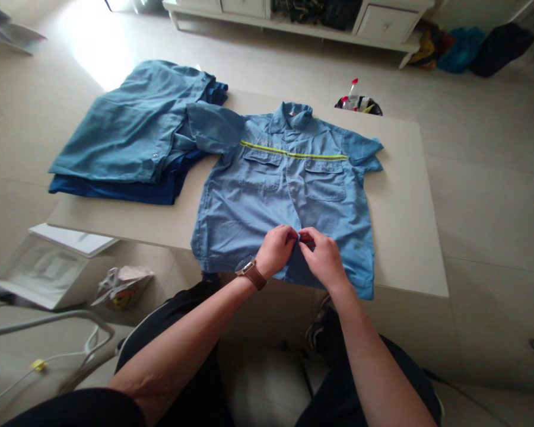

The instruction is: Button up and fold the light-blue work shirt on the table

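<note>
Light-blue short-sleeved work shirt [271,201] lies front-up and spread flat on a pale table [404,225], collar away from the person, its hem hanging just over the near edge; a yellow-green reflective stripe [293,154] crosses the chest above two flapped pockets, and a small orange-brown tag shows inside the collar, too small to read. Both hands meet at the lower end of the front placket: the left hand [276,250], with a brown-strapped wristwatch [251,273] on its wrist, and the right hand [324,258] have their fingertips pinched narrowly together on the cloth edge, touching each other; whatever lies between the fingertips, a button or a buttonhole, is hidden by the fingers themselves. No writing or brand can be made out on the shirt. To the left, partly overlapped by the shirt's sleeve, a stack of folded blue garments [137,130] rests on the table's far left corner, darker blue pieces under a lighter one. Past the table's far edge a dark bag holding a bottle with a red cap [353,98] stands on the floor, its lower part cut off by the tabletop. A white storage box [40,267] sits on the floor at left
</note>
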### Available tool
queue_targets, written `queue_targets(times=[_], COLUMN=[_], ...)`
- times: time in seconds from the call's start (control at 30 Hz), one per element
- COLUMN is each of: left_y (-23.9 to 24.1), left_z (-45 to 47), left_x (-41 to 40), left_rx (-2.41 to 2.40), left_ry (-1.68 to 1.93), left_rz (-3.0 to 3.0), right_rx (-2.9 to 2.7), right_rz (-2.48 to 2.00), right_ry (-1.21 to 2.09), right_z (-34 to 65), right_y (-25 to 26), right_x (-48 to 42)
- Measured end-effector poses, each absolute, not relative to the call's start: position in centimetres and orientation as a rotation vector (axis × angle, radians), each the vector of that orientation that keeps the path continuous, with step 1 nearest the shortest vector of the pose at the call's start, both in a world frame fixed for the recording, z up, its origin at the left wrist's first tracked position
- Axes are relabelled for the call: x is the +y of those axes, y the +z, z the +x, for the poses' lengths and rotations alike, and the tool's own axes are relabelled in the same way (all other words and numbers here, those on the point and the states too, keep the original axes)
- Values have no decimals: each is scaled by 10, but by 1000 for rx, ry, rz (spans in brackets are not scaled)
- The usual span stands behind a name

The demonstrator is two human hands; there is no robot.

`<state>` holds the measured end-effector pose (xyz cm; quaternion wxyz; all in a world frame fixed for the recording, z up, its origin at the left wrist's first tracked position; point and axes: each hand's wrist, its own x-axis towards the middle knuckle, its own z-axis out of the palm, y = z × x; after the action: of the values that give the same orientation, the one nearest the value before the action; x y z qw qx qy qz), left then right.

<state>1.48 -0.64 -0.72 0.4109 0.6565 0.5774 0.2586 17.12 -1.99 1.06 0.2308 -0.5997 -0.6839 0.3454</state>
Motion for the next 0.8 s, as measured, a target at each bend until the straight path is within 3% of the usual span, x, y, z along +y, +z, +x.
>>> queue_targets(times=[0.8], left_y=[-12], left_z=[20], left_x=[-4], left_rx=[1246], left_ry=[989], left_rz=[911], right_rx=[-1781], right_rz=[-1562], right_ry=[843], right_z=[169], right_y=[7], right_x=[-19])
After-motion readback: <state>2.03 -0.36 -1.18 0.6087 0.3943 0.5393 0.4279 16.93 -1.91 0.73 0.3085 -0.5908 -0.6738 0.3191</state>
